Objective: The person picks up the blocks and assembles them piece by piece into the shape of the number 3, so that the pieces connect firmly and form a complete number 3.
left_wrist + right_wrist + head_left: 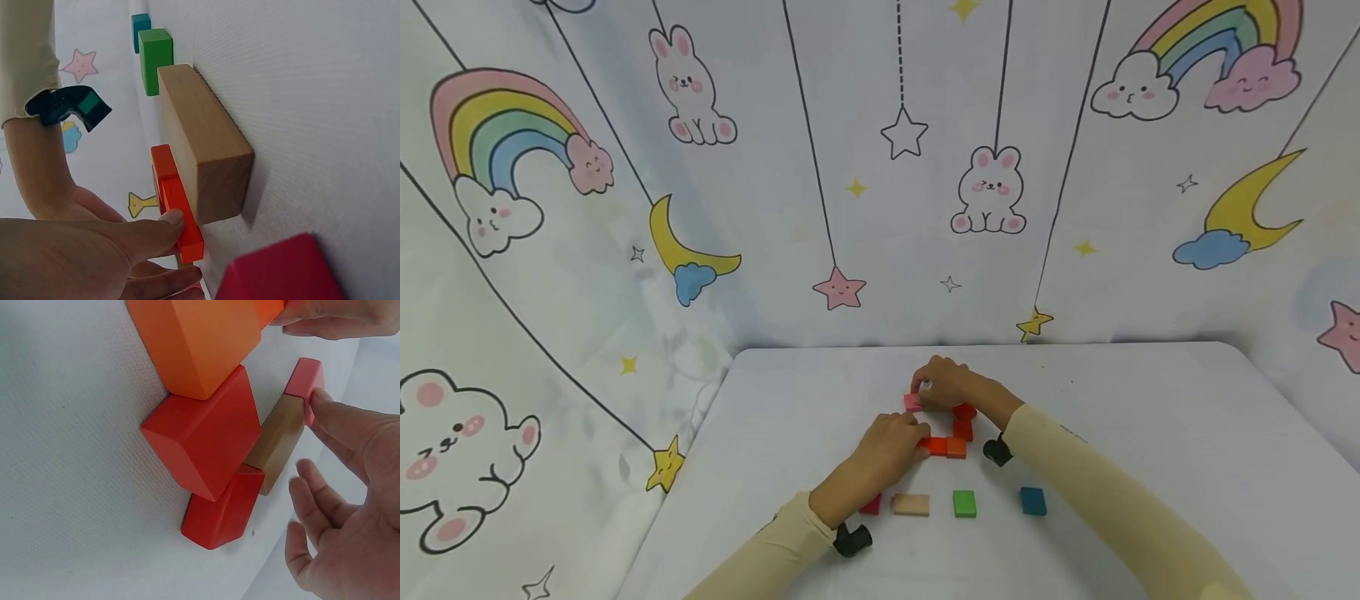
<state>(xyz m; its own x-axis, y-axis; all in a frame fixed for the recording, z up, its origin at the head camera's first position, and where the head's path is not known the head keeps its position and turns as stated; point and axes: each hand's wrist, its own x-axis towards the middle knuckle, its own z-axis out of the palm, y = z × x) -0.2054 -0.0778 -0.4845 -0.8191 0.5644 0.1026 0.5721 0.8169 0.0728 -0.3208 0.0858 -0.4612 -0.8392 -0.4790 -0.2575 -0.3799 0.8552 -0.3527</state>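
My left hand (889, 450) pinches an orange-red block (182, 219), its thumb along one side. That block lies end to end with an orange block (956, 448). Farther back, my right hand (947, 383) holds a pink block (305, 378) between thumb and finger, the other fingers loosely bent. The pink block meets the end of a wooden block (278, 434), which the hand hides in the head view. From there a red block (225, 509) and another red block (206, 437) continue round to the orange one, forming a bent outline on the white table.
Nearer the person, a row holds a crimson block (871, 505), a wooden block (911, 505), a green block (965, 504) and a blue block (1033, 501). A printed cloth wall (775, 317) rises behind the white table (1135, 400). Black cameras sit at both wrists.
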